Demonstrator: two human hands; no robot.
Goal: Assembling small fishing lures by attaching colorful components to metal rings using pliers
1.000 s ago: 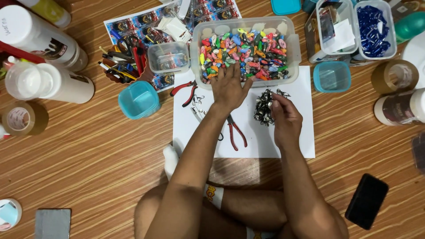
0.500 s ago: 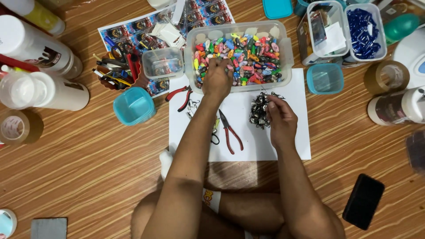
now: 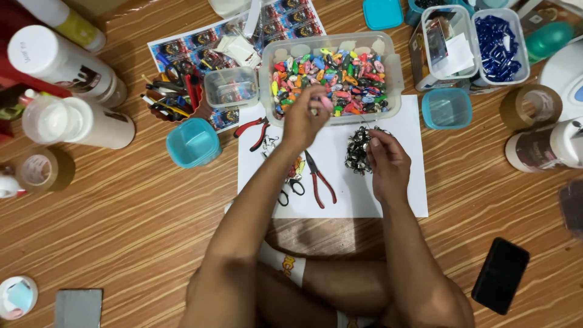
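Two bare hands working over a white sheet of paper (image 3: 388,188) on the wooden floor (image 3: 133,218). Left hand (image 3: 305,118) hovering at the near edge of a clear plastic tub (image 3: 393,73) of many-coloured charms (image 3: 331,76), fingertips narrowed to a pinch on one small pink charm (image 3: 326,104) — just above the tub's front rim. Right hand (image 3: 387,159) resting on the paper, fingers curled close around something small and thin, too small to tell — touching a heap of dark metal rings (image 3: 358,149) just beside it. Lying between the forearms, red-handled pliers (image 3: 319,179) and small scissors (image 3: 290,189); more red pliers (image 3: 255,130) near the left wrist. Sitting well apart to the right, a black phone (image 3: 500,274).
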